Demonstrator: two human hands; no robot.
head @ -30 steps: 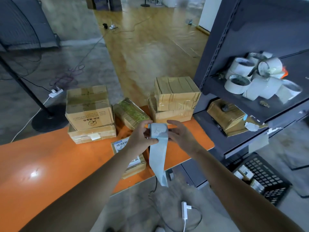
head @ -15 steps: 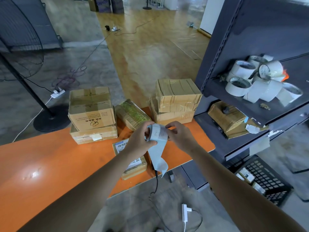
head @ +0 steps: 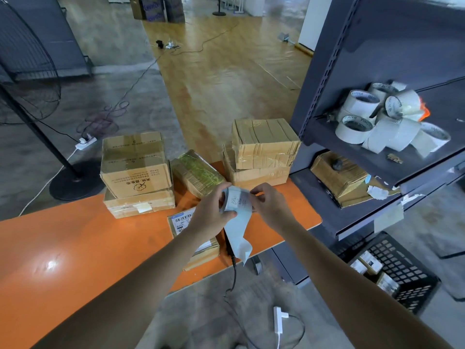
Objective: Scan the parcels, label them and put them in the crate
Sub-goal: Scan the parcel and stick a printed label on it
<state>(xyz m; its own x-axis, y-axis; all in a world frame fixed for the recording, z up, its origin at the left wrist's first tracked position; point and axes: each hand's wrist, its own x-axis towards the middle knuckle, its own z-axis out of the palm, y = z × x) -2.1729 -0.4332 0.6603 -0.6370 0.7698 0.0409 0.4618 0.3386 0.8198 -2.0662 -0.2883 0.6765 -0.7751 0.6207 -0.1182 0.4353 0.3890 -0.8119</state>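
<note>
My left hand (head: 211, 210) grips a roll of pale blue label paper (head: 237, 205) above the orange table (head: 75, 248). My right hand (head: 270, 207) pinches the top label on that roll. A loose strip of backing paper (head: 239, 238) hangs down from it past the table edge. Under my left forearm a flat cardboard parcel (head: 181, 222) with a barcode label lies on the table. Further back sit two stacked boxes (head: 136, 172) at the left, a green-wrapped parcel (head: 198, 172) and two taped boxes (head: 261, 152). The black crate (head: 392, 270) stands on the floor at the lower right.
A dark metal shelf (head: 352, 217) at the right holds several tape rolls (head: 382, 119) and a cardboard box (head: 339, 172). A fan stand (head: 73, 182) rises at the left. A black cable (head: 234, 270) and a white power strip (head: 278, 321) lie below the table edge.
The hanging strip has become shorter and now curls at its end. Both hands stay on the roll, my right fingers shifting on the top label.
</note>
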